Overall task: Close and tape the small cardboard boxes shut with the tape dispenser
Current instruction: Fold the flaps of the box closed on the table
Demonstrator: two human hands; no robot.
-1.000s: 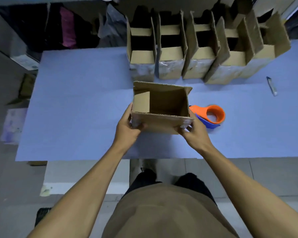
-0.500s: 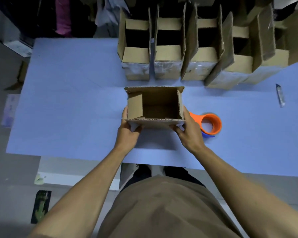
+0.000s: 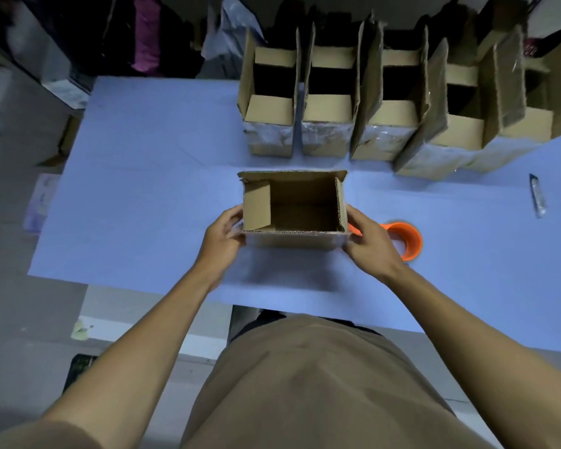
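A small brown cardboard box (image 3: pixel 292 241) stands open-topped in the middle of the blue table (image 3: pixel 149 196), its flaps upright and its inside empty. My left hand (image 3: pixel 222 239) grips the box's near left corner. My right hand (image 3: pixel 368 244) grips the near right corner. Just right of that hand lies the orange tape dispenser (image 3: pixel 407 243), partly hidden behind my fingers.
A row of several open cardboard boxes (image 3: pixel 331 124) with raised flaps lines the table's far edge. A small wrapped utility knife (image 3: pixel 537 196) lies at the far right. Dark clutter and floor surround the table on the left.
The box has turned level and settled squarely in front of me, both hands still on its near corners. The camera has tilted further down over the table.
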